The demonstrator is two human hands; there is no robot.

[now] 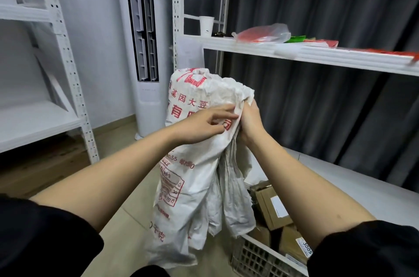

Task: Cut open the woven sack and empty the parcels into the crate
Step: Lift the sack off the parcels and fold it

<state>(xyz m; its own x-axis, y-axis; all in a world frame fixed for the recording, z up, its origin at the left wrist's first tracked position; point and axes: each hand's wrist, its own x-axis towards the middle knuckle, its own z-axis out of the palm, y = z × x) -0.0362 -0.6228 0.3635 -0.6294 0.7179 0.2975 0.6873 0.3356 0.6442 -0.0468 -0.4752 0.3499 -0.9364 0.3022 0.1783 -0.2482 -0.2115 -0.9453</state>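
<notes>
Right hand (250, 121) grips the bunched sack (192, 174), held up at 12 o'clock; left hand (204, 123) rests fingers loosely on it. Boxes (275, 211) fill the crate (256, 256) at 5 o'clock.

From my seat behind the head camera, the body I am working through shows as two bare forearms reaching out from short black sleeves. Taking the woven sack (192, 163) as my landmark, the left sleeve (43, 238) sits at the lower corner well to its left, a loose, matte black fabric ending above the elbow with a soft rounded hem. The right sleeve (367, 251) lies low to the sack's right, the same plain black cloth, unmarked. The left hand (204, 124) and right hand (250, 122) are bare: I see no gloves, rings, watch or wristband.
</notes>
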